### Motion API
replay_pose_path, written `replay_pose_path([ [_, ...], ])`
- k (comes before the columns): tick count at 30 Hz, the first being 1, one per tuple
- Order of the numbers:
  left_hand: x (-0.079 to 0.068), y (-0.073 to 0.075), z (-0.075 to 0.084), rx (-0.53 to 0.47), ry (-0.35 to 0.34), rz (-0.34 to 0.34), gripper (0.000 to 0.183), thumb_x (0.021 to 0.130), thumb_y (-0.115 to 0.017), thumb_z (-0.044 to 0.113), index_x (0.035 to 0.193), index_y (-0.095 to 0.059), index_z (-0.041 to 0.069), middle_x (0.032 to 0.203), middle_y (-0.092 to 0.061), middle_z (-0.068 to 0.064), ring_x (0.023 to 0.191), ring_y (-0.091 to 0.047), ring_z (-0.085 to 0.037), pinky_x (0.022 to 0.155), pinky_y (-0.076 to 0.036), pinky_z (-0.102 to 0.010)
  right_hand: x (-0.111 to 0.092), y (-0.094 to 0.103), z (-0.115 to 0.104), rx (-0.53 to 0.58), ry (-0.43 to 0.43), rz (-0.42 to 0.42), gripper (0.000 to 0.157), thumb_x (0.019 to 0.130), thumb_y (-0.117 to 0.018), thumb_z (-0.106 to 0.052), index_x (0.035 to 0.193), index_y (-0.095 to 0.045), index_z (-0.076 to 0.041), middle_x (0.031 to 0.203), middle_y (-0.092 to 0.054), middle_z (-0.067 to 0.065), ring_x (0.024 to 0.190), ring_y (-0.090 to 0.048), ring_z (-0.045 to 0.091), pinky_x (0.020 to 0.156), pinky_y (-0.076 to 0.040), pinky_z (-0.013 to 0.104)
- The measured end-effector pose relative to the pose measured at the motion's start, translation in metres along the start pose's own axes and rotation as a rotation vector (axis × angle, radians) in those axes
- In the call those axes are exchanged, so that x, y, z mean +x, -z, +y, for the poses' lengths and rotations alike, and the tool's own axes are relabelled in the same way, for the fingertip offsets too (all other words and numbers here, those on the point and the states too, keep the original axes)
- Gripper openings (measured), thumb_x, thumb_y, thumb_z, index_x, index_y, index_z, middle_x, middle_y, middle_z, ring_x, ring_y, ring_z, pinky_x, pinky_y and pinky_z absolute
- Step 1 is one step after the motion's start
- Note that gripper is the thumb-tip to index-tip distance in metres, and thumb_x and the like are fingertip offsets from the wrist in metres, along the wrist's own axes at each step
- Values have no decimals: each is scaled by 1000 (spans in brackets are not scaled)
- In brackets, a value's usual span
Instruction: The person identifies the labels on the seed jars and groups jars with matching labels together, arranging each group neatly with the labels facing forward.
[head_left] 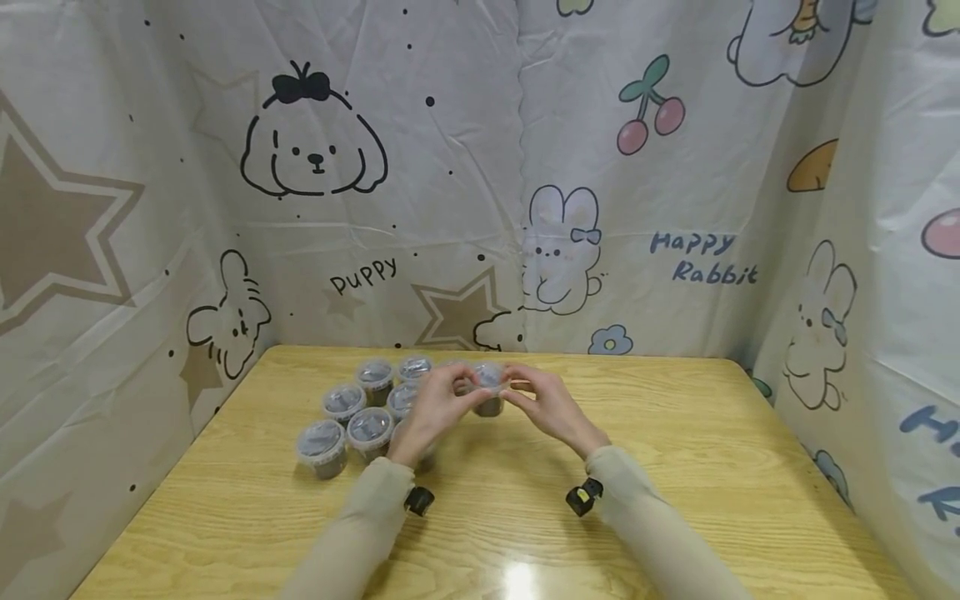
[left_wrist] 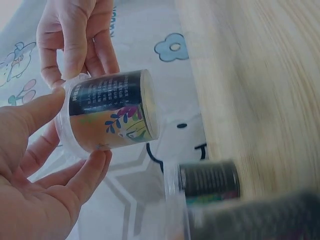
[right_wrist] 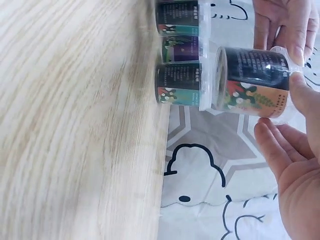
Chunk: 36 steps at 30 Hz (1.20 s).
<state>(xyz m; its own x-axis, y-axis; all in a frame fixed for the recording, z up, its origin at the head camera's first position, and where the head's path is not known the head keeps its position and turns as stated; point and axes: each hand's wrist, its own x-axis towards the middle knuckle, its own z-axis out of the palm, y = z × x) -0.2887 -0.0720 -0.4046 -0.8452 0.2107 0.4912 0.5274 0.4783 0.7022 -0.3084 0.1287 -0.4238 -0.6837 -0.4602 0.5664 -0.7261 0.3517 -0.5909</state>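
A small lidded plastic tub [head_left: 489, 407] is held between both hands, raised off the table. Its label [left_wrist: 107, 107] is dark on one part and orange with printed flowers and leaves on the other. From the left, my left hand [head_left: 438, 404] pinches the clear lid rim with thumb and fingers. My right hand [head_left: 551, 406] grips the same rim from the opposite side, as the right wrist view also shows. To the left, several similar lidded tubs [head_left: 321, 448] stand upright in a group, a few partly hidden behind the left hand and forearm.
The wooden table [head_left: 660, 483] extends to the right and in front of the hands. Printed cloth [head_left: 465, 167] hangs along the back and both sides. In the right wrist view, a row of labelled tubs [right_wrist: 180, 82] stands close behind the held one.
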Motion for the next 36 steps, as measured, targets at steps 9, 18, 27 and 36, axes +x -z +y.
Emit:
replay_pose_path([
  [9, 4, -14, 5, -50, 36, 24, 15, 76, -74, 21, 78, -61, 14, 87, -63, 2, 98, -59, -16, 86, -47, -34, -8, 8, 3, 68, -95, 73, 22, 82, -65, -16, 102, -58, -10, 118, -55, 8, 98, -60, 22, 78, -51, 31],
  [18, 7, -18, 8, -128, 14, -53, 18, 79, -71, 24, 90, -63, 12, 92, -61, 1, 96, -57, -12, 88, -46, -27, -14, 23, -13, 176, -101, 79, 17, 83, -64, -3, 98, -56, 1, 121, -52, 22, 105, -55, 31, 85, -47, 44],
  [27, 5, -16, 7, -319, 35, -178, 22, 82, -68, 19, 95, -58, 5, 96, -60, -8, 95, -56, -22, 92, -42, -42, -18, 30, -26, 222, -113, 76, 17, 83, -63, 1, 98, -55, 2, 119, -53, 23, 110, -52, 32, 88, -45, 44],
  [36, 4, 2, 29, -390, 88, -284, 22, 85, -63, 11, 99, -54, -4, 98, -58, -16, 87, -57, -30, 71, -48, -34, -19, 28, -26, 247, -127, 86, 18, 84, -62, -1, 100, -55, 3, 119, -53, 22, 111, -51, 31, 89, -45, 44],
])
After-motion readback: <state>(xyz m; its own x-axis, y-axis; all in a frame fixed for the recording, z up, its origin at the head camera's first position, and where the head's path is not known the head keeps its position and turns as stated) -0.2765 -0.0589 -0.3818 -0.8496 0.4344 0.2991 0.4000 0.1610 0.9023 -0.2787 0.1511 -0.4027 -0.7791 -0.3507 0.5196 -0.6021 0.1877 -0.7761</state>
